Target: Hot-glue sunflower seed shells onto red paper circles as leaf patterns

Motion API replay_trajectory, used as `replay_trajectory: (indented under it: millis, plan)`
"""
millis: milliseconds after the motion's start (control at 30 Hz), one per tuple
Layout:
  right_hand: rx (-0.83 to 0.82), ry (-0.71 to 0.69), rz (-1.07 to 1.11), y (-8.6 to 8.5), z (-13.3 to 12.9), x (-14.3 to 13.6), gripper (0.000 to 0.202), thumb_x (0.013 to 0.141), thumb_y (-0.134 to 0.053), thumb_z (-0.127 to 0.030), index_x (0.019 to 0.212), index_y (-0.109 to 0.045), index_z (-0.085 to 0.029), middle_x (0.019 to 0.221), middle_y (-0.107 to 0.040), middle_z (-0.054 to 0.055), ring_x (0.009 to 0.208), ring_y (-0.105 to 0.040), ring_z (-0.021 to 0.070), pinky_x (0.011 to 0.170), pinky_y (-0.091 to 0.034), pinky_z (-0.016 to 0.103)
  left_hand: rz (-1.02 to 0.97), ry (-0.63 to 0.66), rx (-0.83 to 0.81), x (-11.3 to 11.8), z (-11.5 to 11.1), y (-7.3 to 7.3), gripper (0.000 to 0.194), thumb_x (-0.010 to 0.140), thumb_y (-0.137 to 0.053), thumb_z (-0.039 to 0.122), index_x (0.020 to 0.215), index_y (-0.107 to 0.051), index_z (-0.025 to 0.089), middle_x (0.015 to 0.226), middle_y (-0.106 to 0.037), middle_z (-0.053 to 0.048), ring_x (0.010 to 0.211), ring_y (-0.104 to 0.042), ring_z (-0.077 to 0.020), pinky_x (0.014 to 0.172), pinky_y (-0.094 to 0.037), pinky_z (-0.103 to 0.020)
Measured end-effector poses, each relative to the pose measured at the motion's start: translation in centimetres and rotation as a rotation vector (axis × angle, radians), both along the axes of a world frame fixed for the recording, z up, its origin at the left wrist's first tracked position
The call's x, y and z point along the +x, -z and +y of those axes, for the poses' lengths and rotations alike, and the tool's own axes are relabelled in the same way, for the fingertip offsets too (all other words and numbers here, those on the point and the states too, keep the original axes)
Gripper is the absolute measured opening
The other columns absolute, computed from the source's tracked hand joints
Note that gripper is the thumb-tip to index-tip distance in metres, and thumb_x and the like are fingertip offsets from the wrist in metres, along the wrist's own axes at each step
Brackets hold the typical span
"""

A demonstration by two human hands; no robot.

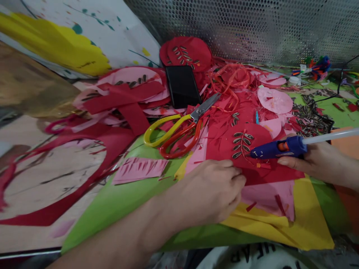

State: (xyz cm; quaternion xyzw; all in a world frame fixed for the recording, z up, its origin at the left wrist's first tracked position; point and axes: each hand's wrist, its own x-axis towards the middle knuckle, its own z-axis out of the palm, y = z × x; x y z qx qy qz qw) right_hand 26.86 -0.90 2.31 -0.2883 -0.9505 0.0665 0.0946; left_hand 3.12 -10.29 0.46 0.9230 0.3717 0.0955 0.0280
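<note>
My right hand [322,162] is closed around a blue glue gun [276,149], with a pale glue stick [333,135] jutting out of its back. The gun's nozzle points left, beside a red paper circle [256,130] bearing a twig pattern of striped sunflower seeds [239,148]. Just below that pattern, my left hand [213,188] lies with curled fingers at the edge of a red sheet [272,177]. Whatever those fingers may hold is hidden. Pink paper [266,198] and yellow paper [316,216] lie beneath the red sheet.
Scissors [198,114] with yellow and orange handles lie left of the work, below a black phone [183,86]. Red paper scraps [112,99] and finished seed-decorated circles [185,54] crowd the back. Loose sunflower seeds [311,116] are heaped at right, near a thin black cable [340,80].
</note>
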Motion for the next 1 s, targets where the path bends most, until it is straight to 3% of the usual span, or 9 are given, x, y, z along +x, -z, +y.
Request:
replay_trajectory:
  millis: [133,333,533,700,833,1000]
  plan:
    - [-0.009,0.037,-0.024,-0.3,-0.1,0.3,0.05,0.089,-0.033,-0.056,0.076,-0.068,-0.024,0.058,-0.063,0.005,0.053,-0.06,0.0203,0.045,-0.039,0.03,-0.002,-0.004,0.006,0.0,0.0,0.1,0.026,0.087,-0.04,0.019,0.083,-0.065,0.015,0.076,-0.068,-0.007,0.071,-0.059,-0.0163,0.066,-0.049,-0.028]
    - [0.013,0.007,-0.048,-0.5,-0.1,0.8,0.046,0.091,-0.033,-0.052,0.091,-0.069,-0.023,0.069,-0.069,0.004,0.062,-0.065,0.0219,0.051,-0.046,0.03,-0.004,-0.002,0.0,0.0,0.0,0.1,0.026,0.088,-0.04,0.019,0.085,-0.065,0.015,0.076,-0.067,-0.007,0.07,-0.058,-0.0161,0.066,-0.049,-0.028]
    - [0.043,0.039,-0.12,-0.7,-0.1,0.7,0.042,0.091,-0.037,-0.047,0.082,-0.068,-0.021,0.061,-0.066,0.003,0.058,-0.065,0.0201,0.048,-0.045,0.028,0.0,-0.005,-0.013,0.1,0.0,-0.1,0.026,0.088,-0.04,0.02,0.084,-0.065,0.015,0.074,-0.067,-0.006,0.071,-0.059,-0.0159,0.066,-0.048,-0.027]
    - [0.024,0.01,-0.028,-0.1,-0.1,0.6,0.038,0.089,-0.041,-0.048,0.091,-0.069,-0.021,0.066,-0.068,0.003,0.06,-0.065,0.0193,0.047,-0.044,0.026,0.01,-0.004,-0.023,0.1,0.0,-0.1,0.025,0.087,-0.041,0.019,0.084,-0.065,0.015,0.074,-0.067,-0.006,0.072,-0.059,-0.0159,0.068,-0.049,-0.028]
    - [-0.022,0.016,0.003,0.3,-0.1,0.2,0.042,0.089,-0.039,-0.05,0.093,-0.069,-0.02,0.069,-0.069,0.004,0.06,-0.064,0.0195,0.051,-0.045,0.027,0.013,0.001,-0.022,0.1,0.0,0.0,0.025,0.087,-0.041,0.019,0.085,-0.066,0.015,0.075,-0.067,-0.006,0.072,-0.059,-0.0157,0.068,-0.049,-0.027]
    - [-0.188,0.035,-0.077,-0.7,0.1,0.0,0.05,0.091,-0.034,-0.051,0.105,-0.07,-0.02,0.078,-0.072,0.008,0.07,-0.066,0.0232,0.061,-0.05,0.032,-0.004,0.007,-0.022,0.0,0.1,0.0,0.027,0.086,-0.039,0.017,0.084,-0.066,0.014,0.076,-0.068,-0.007,0.07,-0.059,-0.0181,0.063,-0.049,-0.031]
